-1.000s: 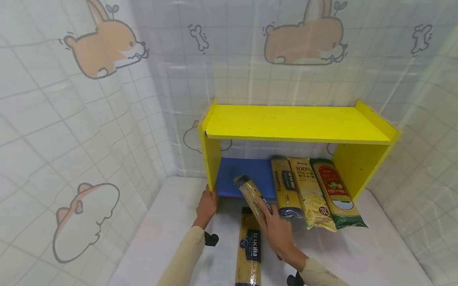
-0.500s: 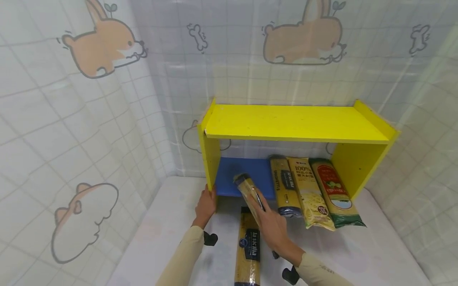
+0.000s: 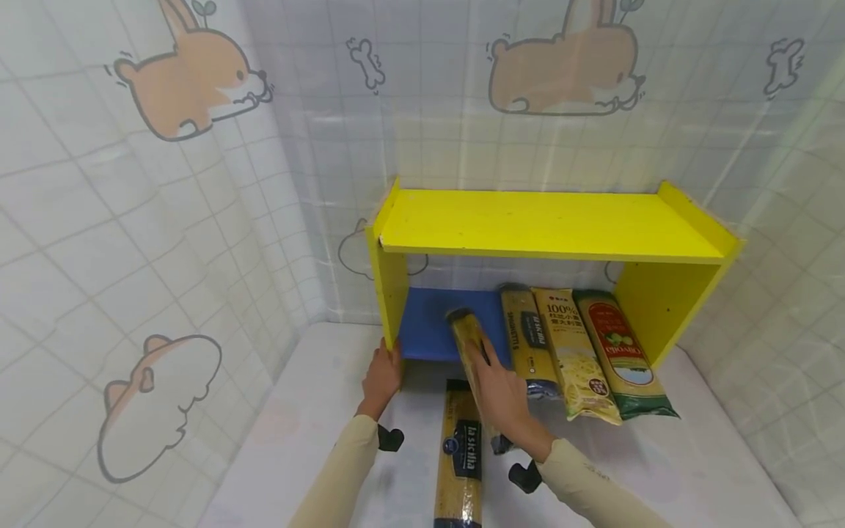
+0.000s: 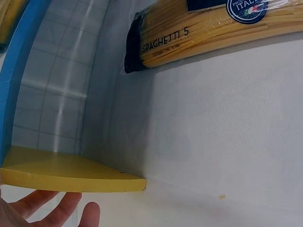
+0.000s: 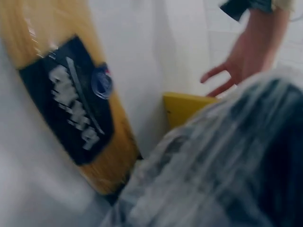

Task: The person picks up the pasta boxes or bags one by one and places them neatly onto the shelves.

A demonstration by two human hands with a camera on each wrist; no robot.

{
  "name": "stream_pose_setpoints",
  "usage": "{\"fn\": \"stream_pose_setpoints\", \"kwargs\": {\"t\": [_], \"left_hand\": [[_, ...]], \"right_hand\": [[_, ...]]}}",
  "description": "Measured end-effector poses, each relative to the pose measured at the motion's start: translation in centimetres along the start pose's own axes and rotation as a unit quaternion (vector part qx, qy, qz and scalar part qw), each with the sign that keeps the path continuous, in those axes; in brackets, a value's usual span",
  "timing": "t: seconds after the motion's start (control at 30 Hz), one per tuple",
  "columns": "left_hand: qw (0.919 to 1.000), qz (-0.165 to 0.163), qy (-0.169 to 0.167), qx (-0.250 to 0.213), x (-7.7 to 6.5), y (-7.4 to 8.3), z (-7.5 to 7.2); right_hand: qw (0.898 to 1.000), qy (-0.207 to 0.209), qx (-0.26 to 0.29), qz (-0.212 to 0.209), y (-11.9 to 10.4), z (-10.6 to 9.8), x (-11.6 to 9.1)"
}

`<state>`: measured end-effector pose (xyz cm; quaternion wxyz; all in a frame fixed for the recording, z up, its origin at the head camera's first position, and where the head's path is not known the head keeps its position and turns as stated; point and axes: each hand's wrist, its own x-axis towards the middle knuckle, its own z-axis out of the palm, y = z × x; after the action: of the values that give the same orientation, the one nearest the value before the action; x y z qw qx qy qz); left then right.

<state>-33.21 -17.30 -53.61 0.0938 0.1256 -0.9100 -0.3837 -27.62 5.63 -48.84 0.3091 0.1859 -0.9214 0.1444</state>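
Note:
My right hand (image 3: 503, 396) grips a clear pack of spaghetti (image 3: 466, 331), tilted, its far end over the blue shelf board (image 3: 429, 326). In the right wrist view that pack's plastic end (image 5: 203, 170) fills the foreground, blurred. My left hand (image 3: 381, 375) rests its extended fingers against the outer face of the yellow shelf's left side panel (image 4: 75, 177). A second spaghetti pack (image 3: 458, 469), with a dark blue label, lies on the white tabletop in front of the shelf, between my forearms.
On the board's right half lie another spaghetti pack (image 3: 528, 341), a yellow pasta bag (image 3: 576, 359) and a green-and-red pasta bag (image 3: 620, 352), side by side. The yellow top board (image 3: 548, 224) spans above them. Patterned sheeting (image 3: 436, 147) stands behind and at both sides.
My right hand has carried the held spaghetti pack slightly to the right and farther over the blue board, turning it straighter. My left hand keeps its place at the side panel.

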Motion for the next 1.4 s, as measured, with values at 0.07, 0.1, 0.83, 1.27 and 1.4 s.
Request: {"fn": "stream_pose_setpoints", "kwargs": {"t": [0.07,0.1,0.83,1.27,1.4], "left_hand": [[1.0000,-0.002,0.003,0.001,0.0,0.1,0.0],[1.0000,-0.005,0.002,0.002,0.0,0.1,-0.1],[1.0000,0.002,0.005,-0.001,-0.4,0.2,-0.2],[1.0000,0.004,-0.009,0.000,0.0,0.4,0.1],[1.0000,-0.005,-0.005,0.005,0.1,0.0,0.2]], "right_hand": [[1.000,-0.020,0.000,0.008,0.1,-0.2,0.6],[0.999,-0.031,0.001,0.013,0.2,-0.2,0.9],[0.976,-0.202,0.023,0.083,2.4,1.1,2.2],[0.975,-0.194,0.038,0.103,3.9,1.1,3.7],[0.976,-0.194,0.024,0.092,3.4,0.7,3.1]]}}
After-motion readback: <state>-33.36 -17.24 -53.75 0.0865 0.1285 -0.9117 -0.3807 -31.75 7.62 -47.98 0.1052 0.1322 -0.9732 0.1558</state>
